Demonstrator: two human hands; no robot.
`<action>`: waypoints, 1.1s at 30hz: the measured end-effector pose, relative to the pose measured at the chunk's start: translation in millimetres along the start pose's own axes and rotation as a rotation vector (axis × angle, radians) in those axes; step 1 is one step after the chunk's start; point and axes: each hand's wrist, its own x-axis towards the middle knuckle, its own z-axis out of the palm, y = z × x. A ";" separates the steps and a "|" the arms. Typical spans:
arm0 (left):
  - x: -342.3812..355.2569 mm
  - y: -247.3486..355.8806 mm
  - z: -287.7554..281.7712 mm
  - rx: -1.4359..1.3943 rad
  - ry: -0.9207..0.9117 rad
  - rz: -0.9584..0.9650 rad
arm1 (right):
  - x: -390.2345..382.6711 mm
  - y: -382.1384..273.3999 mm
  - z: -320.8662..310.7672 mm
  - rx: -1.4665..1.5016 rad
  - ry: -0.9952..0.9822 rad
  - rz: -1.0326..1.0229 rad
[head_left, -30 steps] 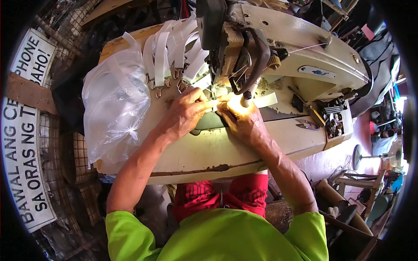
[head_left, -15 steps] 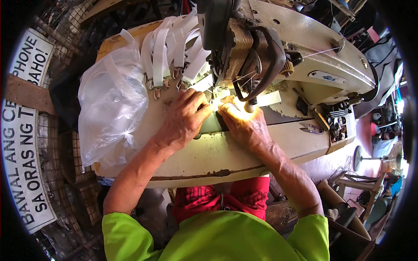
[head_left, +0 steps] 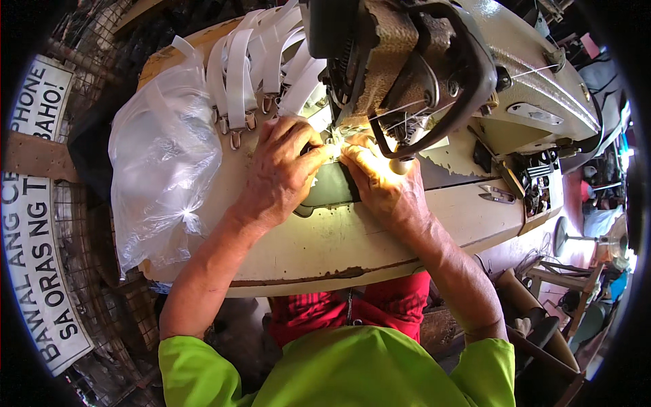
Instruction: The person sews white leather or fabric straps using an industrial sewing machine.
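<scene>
Under the head of a beige sewing machine (head_left: 386, 57), my left hand (head_left: 281, 173) has its fingers curled, thumb and index pinching a small piece of white strap (head_left: 331, 152) by the needle area. My right hand (head_left: 386, 183) grips the same piece from the right, fingertips lit by the work lamp and partly hidden behind the machine's dark guard. A grey-green plate (head_left: 325, 193) shows between my hands. Just behind my left hand lie several white straps with metal clips (head_left: 241, 88), spread side by side on the table.
A clear plastic bag (head_left: 163, 176) fills the table's left side. At the right are small snips (head_left: 496, 194) and a box of small metal parts (head_left: 539, 183). A wire-mesh wall with signs is on the left, a standing fan (head_left: 607, 247) at the far right, the table's front edge (head_left: 325, 278) near me.
The machine head looms larger, as the view has shifted closer. My left hand is a little higher in the picture; both hands stay closed on the strap at the needle.
</scene>
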 end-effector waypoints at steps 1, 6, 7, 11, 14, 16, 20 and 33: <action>-0.3 -0.4 0.6 0.007 0.015 0.007 | 0.2 -0.1 0.1 0.029 0.001 0.006; 1.4 2.0 1.0 0.012 0.039 0.004 | 0.5 0.0 2.4 0.044 0.043 0.054; 2.2 2.2 0.8 0.012 0.055 0.005 | 0.7 0.2 3.8 0.044 0.045 0.052; 1.2 -1.6 2.5 -0.036 0.026 0.014 | -0.9 -2.8 4.0 0.046 0.050 0.052; 2.8 -0.4 0.7 -0.056 0.011 0.018 | 1.4 1.6 6.0 0.021 0.053 0.017; 3.7 -1.6 3.4 -0.045 0.021 0.041 | -0.1 2.6 5.9 0.028 0.063 0.028; 3.7 -1.5 1.1 -0.022 0.025 0.058 | 2.4 4.6 6.6 0.014 0.055 0.004; 0.0 -4.7 10.2 0.011 0.062 0.041 | -7.5 8.9 -8.7 -0.050 0.041 -0.054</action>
